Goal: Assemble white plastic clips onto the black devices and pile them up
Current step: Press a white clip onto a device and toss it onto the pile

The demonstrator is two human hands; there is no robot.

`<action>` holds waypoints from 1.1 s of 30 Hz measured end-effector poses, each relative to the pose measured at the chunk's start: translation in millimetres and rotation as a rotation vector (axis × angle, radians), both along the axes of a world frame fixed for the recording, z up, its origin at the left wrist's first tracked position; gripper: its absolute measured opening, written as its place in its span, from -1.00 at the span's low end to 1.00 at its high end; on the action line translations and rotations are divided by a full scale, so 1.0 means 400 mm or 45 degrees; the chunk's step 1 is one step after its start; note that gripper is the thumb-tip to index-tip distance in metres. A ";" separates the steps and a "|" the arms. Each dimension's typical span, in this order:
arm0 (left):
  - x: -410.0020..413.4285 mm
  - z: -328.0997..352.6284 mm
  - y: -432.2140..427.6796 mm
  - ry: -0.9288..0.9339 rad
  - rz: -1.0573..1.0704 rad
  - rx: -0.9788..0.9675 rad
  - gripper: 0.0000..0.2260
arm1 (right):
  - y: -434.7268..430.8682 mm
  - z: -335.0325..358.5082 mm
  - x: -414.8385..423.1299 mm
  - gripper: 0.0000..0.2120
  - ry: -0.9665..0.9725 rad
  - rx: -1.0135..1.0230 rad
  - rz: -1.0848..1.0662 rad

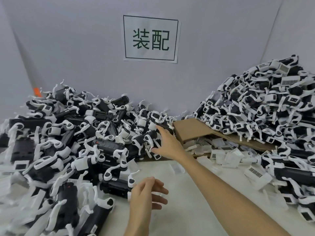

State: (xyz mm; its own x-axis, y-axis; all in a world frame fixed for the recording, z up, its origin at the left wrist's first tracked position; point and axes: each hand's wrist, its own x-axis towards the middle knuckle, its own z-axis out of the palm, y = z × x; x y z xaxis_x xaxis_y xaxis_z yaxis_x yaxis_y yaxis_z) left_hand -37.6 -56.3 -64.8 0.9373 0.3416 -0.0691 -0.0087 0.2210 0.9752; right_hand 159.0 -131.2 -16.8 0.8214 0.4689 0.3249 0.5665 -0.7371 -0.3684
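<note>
Black devices (109, 147) wearing white clips (81, 163), too many to count, lie in two heaps, a left pile (68, 142) and an upper-right pile (264, 108), while the right hand (167, 143), fingers spread, touches one at centre and the left hand (144, 195) hangs loosely curled, empty, at lower centre.

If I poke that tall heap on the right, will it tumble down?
Probably some would slide: the heap is steep, loose, and sits partly on a tilted cardboard flap. Its white clips look tangled together, so pieces would likely tumble in clumps, not singly.
</note>
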 end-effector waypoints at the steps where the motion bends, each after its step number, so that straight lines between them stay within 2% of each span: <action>1: 0.000 -0.001 0.000 0.002 0.001 0.001 -0.68 | 0.016 -0.015 -0.010 -0.09 0.009 0.009 0.013; 4: -0.002 -0.001 -0.001 0.005 -0.005 0.000 -0.69 | 0.059 -0.056 -0.050 -0.14 0.072 0.129 0.015; 8: -0.005 0.004 0.004 0.005 -0.015 0.014 -0.67 | 0.100 -0.055 -0.087 -0.46 -0.050 0.173 -0.045; 12: -0.003 0.010 0.014 0.010 -0.010 -0.026 -0.66 | 0.074 -0.052 -0.121 -0.49 -0.049 0.193 0.019; 16: -0.005 0.011 0.011 -0.019 -0.005 -0.102 -0.68 | -0.019 -0.092 -0.176 -0.54 0.114 0.597 -0.098; 20: -0.002 0.003 0.000 -0.023 -0.016 -0.189 -0.69 | -0.131 -0.138 -0.230 -0.61 0.491 1.009 -0.243; 24: 0.002 -0.004 -0.013 0.045 -0.122 -0.195 -0.66 | -0.178 -0.155 -0.298 -0.60 0.437 1.299 -0.201; 26: -0.001 -0.008 -0.018 0.064 -0.140 -0.144 -0.65 | -0.175 -0.150 -0.330 -0.54 0.362 1.298 -0.088; 29: -0.001 -0.008 -0.015 0.114 -0.106 -0.042 -0.62 | -0.172 -0.142 -0.364 -0.48 0.390 1.143 0.196; 31: -0.006 -0.004 -0.010 0.119 -0.094 -0.053 -0.62 | -0.170 -0.145 -0.376 -0.56 0.427 0.981 0.331; 33: -0.010 0.001 -0.007 0.072 -0.048 -0.077 -0.67 | -0.167 -0.149 -0.376 -0.66 0.406 0.854 0.354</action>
State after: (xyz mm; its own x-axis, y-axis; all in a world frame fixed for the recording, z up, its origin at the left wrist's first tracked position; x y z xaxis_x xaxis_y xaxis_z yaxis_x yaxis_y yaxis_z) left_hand -41.7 -59.2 -64.5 0.9435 0.2996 -0.1417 0.0555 0.2788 0.9587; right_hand 8.7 -198.2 -76.2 0.8040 0.4579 0.3795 0.4898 -0.1478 -0.8592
